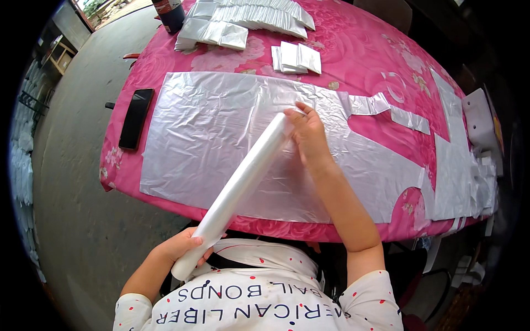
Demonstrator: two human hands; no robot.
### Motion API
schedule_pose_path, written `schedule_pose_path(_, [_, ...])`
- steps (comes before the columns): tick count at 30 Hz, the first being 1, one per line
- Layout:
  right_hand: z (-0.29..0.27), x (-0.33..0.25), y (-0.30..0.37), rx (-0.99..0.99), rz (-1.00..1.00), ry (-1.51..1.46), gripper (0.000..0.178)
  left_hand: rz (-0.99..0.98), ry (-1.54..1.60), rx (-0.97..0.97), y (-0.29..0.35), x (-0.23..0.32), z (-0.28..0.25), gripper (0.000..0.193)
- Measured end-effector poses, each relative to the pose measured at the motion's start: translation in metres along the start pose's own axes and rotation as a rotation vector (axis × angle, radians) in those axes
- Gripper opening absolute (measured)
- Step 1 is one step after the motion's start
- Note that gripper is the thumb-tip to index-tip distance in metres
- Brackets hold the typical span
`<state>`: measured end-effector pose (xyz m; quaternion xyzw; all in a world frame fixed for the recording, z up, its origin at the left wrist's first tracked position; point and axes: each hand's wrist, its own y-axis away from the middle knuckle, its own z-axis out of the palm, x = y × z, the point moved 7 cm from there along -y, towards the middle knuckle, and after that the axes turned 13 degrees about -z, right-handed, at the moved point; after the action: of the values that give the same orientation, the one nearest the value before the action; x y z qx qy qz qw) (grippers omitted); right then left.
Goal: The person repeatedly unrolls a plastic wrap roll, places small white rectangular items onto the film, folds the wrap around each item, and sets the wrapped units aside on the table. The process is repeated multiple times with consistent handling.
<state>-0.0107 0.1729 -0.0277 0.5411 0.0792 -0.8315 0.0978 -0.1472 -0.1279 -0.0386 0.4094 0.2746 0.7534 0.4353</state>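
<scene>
A long white roll of thin plastic film [243, 179] slants across in front of me, its upper end over the table and its lower end near my body. Around the lower part, my left hand [186, 245] is closed. Thumb and fingers of my right hand [309, 132] grip the upper end. Beneath the roll, a thin white plastic apron [193, 132] lies spread flat and wrinkled, its narrow neck straps [408, 118] pointing right. Whether the roll and the apron are joined, I cannot tell.
A pink flowered cloth covers the table [254, 226]. Folded white plastic packets [298, 58] and larger stacks [259, 16] lie at the far side, beside a dark container [170, 15]. A black phone [136, 118] rests at the left edge. More white plastic sheets [455, 176] lie right.
</scene>
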Motion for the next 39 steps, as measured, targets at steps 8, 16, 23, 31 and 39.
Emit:
schedule_pose_path(8, [-0.007,-0.026,-0.004,-0.345,0.146,0.424,0.023,-0.043,0.113,-0.090,0.001,-0.021,-0.004,0.084])
schedule_pose_path(16, [0.020,-0.013,0.008,-0.722,0.297,0.500,0.018,-0.035,0.114,-0.190,-0.002,-0.022,-0.008,0.080])
schedule_pose_path(23, [0.001,-0.018,-0.001,-0.571,0.221,0.520,0.016,-0.041,0.048,-0.182,0.001,-0.019,-0.010,0.077])
schedule_pose_path(31, [-0.109,-0.078,-0.057,-0.174,0.003,0.689,0.015,-0.185,-0.183,-0.180,0.022,-0.054,-0.044,0.056])
schedule_pose_path(39, [-0.179,-0.099,-0.071,-0.086,-0.123,0.908,0.017,-0.278,-0.700,-0.042,0.039,-0.032,-0.059,0.046])
